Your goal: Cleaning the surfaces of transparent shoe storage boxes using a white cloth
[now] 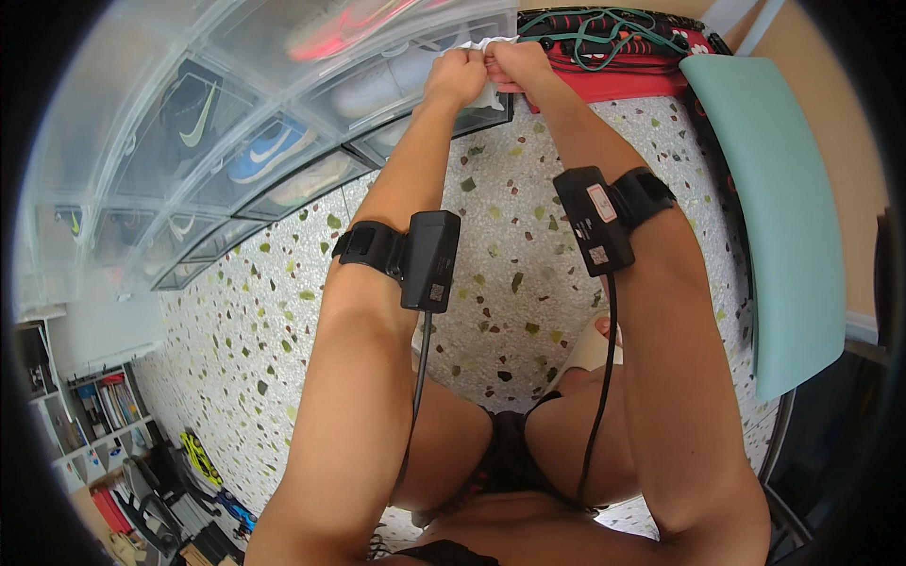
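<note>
Both my arms reach far forward to the end of a stack of clear plastic shoe boxes point(274, 85). My left hand point(459, 77) is closed, its fingers pinching a thin, crumpled white sheet point(491, 98), a tissue or a cloth; I cannot tell which. Right beside it, my right hand point(519, 68) is closed on the same sheet, the knuckles of both hands almost touching. Part of the sheet shows above the fingers and part hangs below. White shoes point(368, 90) show through the box just left of my hands.
A red case or mat with a green cord point(604, 42) lies right of my hands. A pale green padded bench point(779, 226) runs along the right. Shelves with books point(104, 401) stand at the lower left. Cables point(612, 368) hang from black devices strapped to my forearms. The floor is speckled terrazzo.
</note>
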